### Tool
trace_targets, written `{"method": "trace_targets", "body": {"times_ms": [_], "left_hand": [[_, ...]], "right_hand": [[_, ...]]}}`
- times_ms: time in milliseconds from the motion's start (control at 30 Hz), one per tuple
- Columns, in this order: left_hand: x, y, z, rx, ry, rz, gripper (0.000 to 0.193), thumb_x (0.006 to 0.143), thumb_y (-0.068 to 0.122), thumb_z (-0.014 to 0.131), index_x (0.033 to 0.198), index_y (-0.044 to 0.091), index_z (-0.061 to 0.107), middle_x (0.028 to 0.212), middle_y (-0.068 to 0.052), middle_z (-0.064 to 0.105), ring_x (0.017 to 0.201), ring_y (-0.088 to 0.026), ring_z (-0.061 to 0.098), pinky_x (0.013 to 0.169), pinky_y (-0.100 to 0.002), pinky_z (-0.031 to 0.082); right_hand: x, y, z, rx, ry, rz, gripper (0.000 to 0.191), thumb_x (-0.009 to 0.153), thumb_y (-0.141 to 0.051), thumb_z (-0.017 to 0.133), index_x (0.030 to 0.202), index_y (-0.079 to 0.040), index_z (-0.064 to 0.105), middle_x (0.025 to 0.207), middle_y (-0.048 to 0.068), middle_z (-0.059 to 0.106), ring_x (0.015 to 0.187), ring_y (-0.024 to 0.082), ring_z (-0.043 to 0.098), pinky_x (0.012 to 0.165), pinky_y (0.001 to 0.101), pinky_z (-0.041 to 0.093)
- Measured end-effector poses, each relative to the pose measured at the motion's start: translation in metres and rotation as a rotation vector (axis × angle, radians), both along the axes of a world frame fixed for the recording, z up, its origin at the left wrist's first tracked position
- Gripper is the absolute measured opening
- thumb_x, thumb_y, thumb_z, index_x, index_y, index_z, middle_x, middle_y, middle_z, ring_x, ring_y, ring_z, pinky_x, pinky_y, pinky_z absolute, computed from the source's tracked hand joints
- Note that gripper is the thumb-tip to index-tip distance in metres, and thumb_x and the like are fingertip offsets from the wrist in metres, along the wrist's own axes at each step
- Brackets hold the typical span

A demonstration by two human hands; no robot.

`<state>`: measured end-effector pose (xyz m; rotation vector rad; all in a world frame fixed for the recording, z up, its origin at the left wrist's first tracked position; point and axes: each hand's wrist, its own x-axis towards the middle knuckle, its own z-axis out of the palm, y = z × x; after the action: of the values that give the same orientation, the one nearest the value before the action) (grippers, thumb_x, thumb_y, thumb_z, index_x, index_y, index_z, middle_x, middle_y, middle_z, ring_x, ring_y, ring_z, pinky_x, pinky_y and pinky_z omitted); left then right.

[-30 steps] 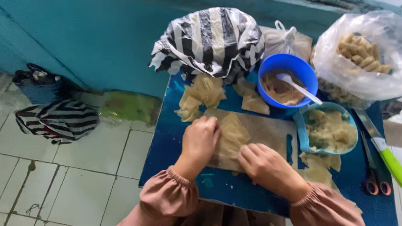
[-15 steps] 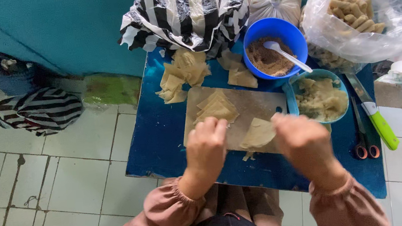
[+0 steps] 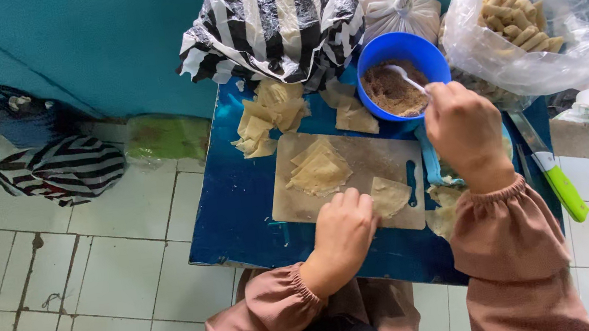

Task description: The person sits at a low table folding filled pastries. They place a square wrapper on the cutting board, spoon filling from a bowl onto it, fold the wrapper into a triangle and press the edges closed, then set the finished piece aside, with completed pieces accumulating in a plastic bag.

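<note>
Wrapper sheet (image 3: pixel 389 196), pale and triangular, flat on the near right corner of the cutting board (image 3: pixel 359 158), pinned under the fingertips of the left hand (image 3: pixel 345 229). Right hand (image 3: pixel 462 129) clenched on the handle of a white spoon (image 3: pixel 402 77), bowl end dipped into brown filling in the blue bowl (image 3: pixel 399 52). Stack of wrappers (image 3: pixel 320 166) mid-board; more scattered on the blue table (image 3: pixel 240 207). Clear bag of rolls (image 3: pixel 528 24) at far right, green-handled knife (image 3: pixel 555 178) along the right edge.
</note>
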<state>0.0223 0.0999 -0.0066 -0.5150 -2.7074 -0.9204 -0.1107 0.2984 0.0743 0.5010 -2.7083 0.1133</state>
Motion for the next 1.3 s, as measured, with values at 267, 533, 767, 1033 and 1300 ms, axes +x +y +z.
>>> {"method": "trace_targets", "body": {"times_ms": [267,533,767,1033,1300], "left_hand": [[-0.011,-0.003,0.007,0.076,-0.072,-0.103,0.012,0.083,0.009,0.067,0.091,0.005,0.059,0.087,-0.015,0.063,0.083,-0.034,0.065,0.074,-0.044,0.053],[-0.021,-0.035,0.011,0.234,-0.254,-0.155,0.022,0.082,0.0,0.059,0.104,0.004,0.055,0.094,-0.02,0.062,0.088,-0.041,0.064,0.076,-0.05,0.052],[-0.015,-0.035,0.007,0.42,-0.172,-0.13,0.021,0.087,-0.001,0.058,0.108,0.003,0.058,0.1,-0.02,0.063,0.093,-0.042,0.064,0.08,-0.047,0.052],[-0.009,-0.046,0.009,0.466,-0.316,-0.108,0.028,0.087,0.004,0.063,0.115,0.001,0.058,0.094,-0.018,0.066,0.089,-0.036,0.067,0.079,-0.044,0.054],[-0.001,-0.038,0.01,0.444,-0.166,-0.026,0.029,0.088,0.002,0.064,0.116,0.001,0.058,0.103,-0.02,0.067,0.095,-0.039,0.066,0.081,-0.045,0.054]], "right_hand": [[-0.049,-0.023,-0.018,-0.563,-0.007,0.133,0.013,0.098,-0.01,0.073,0.106,0.0,0.074,0.095,0.018,0.072,0.083,0.027,0.072,0.076,0.0363,0.056],[-0.049,0.004,-0.038,-0.757,-0.145,-0.035,0.015,0.103,-0.013,0.071,0.102,0.001,0.077,0.076,0.009,0.069,0.068,0.011,0.062,0.065,0.0273,0.05],[-0.042,0.014,-0.027,-1.168,-0.244,-0.097,0.014,0.104,-0.012,0.071,0.104,0.001,0.077,0.079,-0.001,0.067,0.065,0.004,0.056,0.058,0.0191,0.042],[0.021,0.026,-0.012,-1.513,-0.416,-0.082,0.015,0.106,-0.01,0.066,0.107,0.004,0.072,0.078,0.002,0.062,0.061,0.007,0.053,0.058,0.0198,0.042],[0.143,0.021,-0.039,-1.546,-0.576,-0.167,0.021,0.103,-0.012,0.066,0.112,0.006,0.072,0.082,0.005,0.063,0.07,0.009,0.054,0.064,0.0219,0.041]]}}
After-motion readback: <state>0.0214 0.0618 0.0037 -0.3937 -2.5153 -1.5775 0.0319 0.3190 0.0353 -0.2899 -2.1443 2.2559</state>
